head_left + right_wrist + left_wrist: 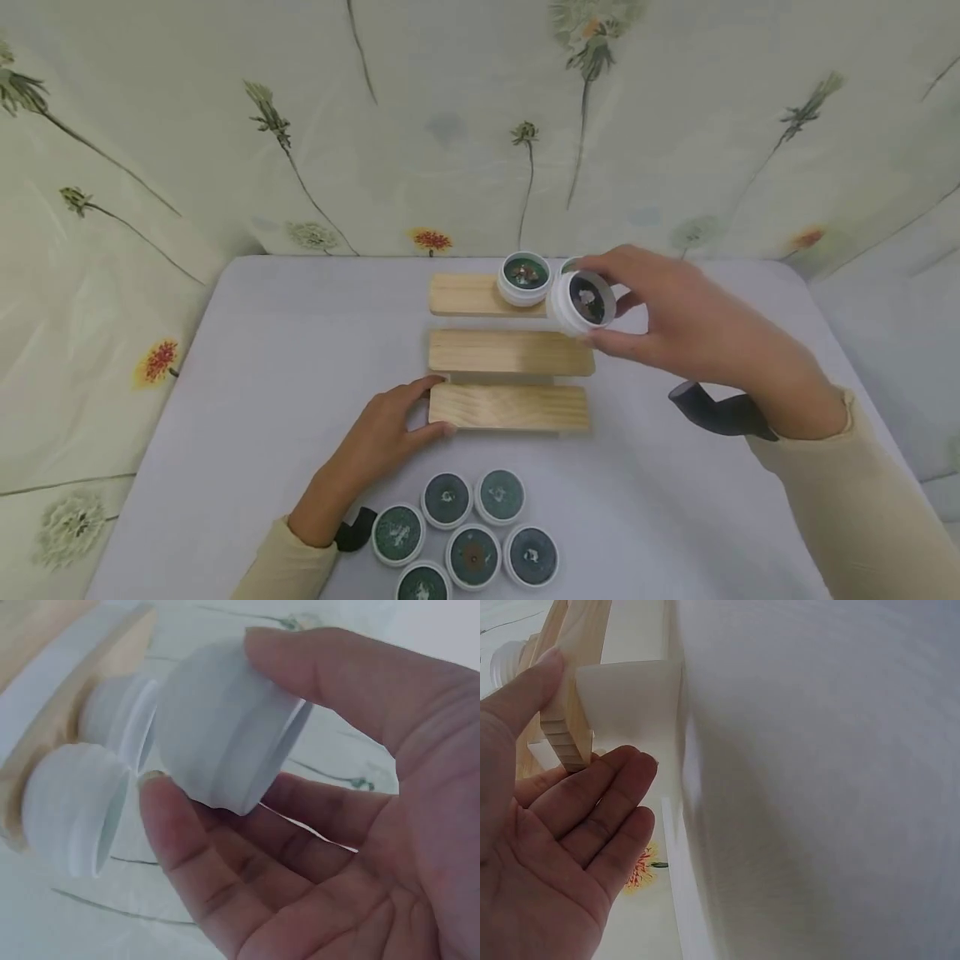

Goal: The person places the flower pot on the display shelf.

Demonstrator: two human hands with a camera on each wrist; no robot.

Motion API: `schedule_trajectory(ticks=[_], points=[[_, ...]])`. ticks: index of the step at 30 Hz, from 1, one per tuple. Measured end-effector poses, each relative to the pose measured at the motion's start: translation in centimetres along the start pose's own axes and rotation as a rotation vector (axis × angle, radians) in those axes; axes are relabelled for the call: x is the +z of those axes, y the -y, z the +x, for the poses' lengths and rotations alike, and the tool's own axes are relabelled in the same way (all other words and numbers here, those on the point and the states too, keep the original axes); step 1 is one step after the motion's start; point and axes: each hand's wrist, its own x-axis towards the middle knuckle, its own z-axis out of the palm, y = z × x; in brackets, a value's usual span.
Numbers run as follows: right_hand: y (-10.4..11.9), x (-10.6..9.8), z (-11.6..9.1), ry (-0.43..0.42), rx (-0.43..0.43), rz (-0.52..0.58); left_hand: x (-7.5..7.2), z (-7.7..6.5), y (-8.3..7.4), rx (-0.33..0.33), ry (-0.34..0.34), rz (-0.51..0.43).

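My right hand [693, 325] pinches a small white round jar [561, 307] between thumb and fingers, its open mouth showing dark contents with a pale fleck. This jar is tilted above the back step of a three-step wooden display rack [510, 352]. On that back step stands another white jar [523, 293] with green and brown contents, and one more jar [116, 712] is partly hidden behind the held one in the head view. With thumb in front and fingers behind, my left hand [390, 435] grips the left end of the front step [570, 712].
Several white jars with green or grey-blue contents, among them a brown-centred one [473, 557], stand in a cluster near the front of the white-covered table [300, 333]. A flower-printed curtain [442, 167] hangs behind. Pale supports [630, 694] hold up the wooden steps.
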Motion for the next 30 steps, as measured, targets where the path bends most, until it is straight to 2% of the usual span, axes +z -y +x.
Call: schedule_trajectory(ticks=[4,8,14,19,24,30], points=[[0.3,-0.7,1.9,-0.039,0.013,0.033,0.0,0.2,0.0,0.002,0.006,0.003],[0.5,-0.8,4.5,-0.031,0.021,0.038,-0.1,0.1,-0.1,-0.013,0.021,-0.005],[0.9,-0.3,8.7,0.078,0.009,-0.033,-0.1,0.0,-0.1,-0.02,0.021,-0.014],[1.4,0.9,11.3,0.183,-0.013,-0.084,-0.1,0.1,-0.1,-0.007,0.0,-0.014],[2.2,2.5,13.0,0.252,-0.02,-0.114,-0.2,0.2,-0.1,-0.006,0.0,-0.011],[2.8,4.2,13.8,0.303,-0.002,-0.113,-0.3,0.2,-0.1,-0.012,0.006,-0.012]])
